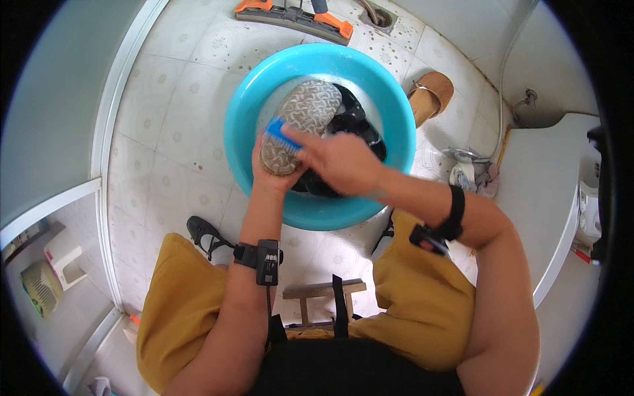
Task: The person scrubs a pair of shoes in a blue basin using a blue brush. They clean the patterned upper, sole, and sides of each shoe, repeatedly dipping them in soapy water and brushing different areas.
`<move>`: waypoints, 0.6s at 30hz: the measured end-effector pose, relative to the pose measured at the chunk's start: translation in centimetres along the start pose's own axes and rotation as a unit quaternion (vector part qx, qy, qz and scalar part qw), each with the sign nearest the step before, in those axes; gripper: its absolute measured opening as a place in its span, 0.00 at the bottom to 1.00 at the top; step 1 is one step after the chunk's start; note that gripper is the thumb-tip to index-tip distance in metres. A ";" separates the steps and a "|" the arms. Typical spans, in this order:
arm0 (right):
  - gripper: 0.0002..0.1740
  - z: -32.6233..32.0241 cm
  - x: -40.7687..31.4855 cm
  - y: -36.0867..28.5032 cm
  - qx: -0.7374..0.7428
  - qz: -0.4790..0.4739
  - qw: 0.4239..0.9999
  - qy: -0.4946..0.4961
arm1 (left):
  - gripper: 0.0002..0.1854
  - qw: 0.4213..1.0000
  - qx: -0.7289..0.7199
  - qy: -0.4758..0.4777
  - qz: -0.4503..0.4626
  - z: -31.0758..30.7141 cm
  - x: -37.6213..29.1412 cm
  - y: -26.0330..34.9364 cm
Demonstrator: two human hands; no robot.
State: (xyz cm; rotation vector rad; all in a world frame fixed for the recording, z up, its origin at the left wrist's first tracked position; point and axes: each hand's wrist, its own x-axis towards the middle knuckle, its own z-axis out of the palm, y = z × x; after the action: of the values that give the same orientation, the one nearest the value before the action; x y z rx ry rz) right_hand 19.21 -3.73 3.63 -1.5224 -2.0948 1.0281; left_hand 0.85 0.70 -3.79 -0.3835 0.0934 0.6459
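A turquoise plastic basin [319, 218] stands on the floor before me. My left hand [275, 173] holds a shoe by its near end over the basin, with the patterned grey-brown sole [309, 106] facing up. My right hand [346, 161], slightly blurred, grips a blue scrubbing brush [281, 133], whose bristles lie against the sole near that end. Black footwear [354, 116] lies in the basin under and beside the held shoe, wet and partly hidden by my right hand. Whitish liquid shows around it.
An orange and grey floor squeegee or mop head [297, 22] lies beyond the basin, near a floor drain [381, 19]. To the right are a brown slipper [430, 96] and crumpled cloths [483, 178]. A wooden stool [324, 290] stands between my legs; a framed glass panel [49, 99] borders the left.
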 end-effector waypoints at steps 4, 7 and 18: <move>0.29 -1.6 -0.6 -1.9 -0.075 0.012 0.997 -0.011 | 0.28 0.971 0.170 0.166 0.030 1.7 0.2 0.9; 0.28 -3.8 0.1 -0.4 -0.176 0.103 0.979 0.023 | 0.25 0.920 0.321 0.226 0.012 2.5 0.2 0.9; 0.25 -5.3 1.3 1.8 -0.189 0.138 0.963 0.132 | 0.20 0.843 0.445 0.301 0.027 -0.3 0.3 -0.3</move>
State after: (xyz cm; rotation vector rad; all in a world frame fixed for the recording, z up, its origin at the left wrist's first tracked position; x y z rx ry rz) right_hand 23.46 -0.42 5.72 -2.0530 -2.0024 0.4778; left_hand 1.29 0.51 -4.03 0.3420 0.9780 0.4523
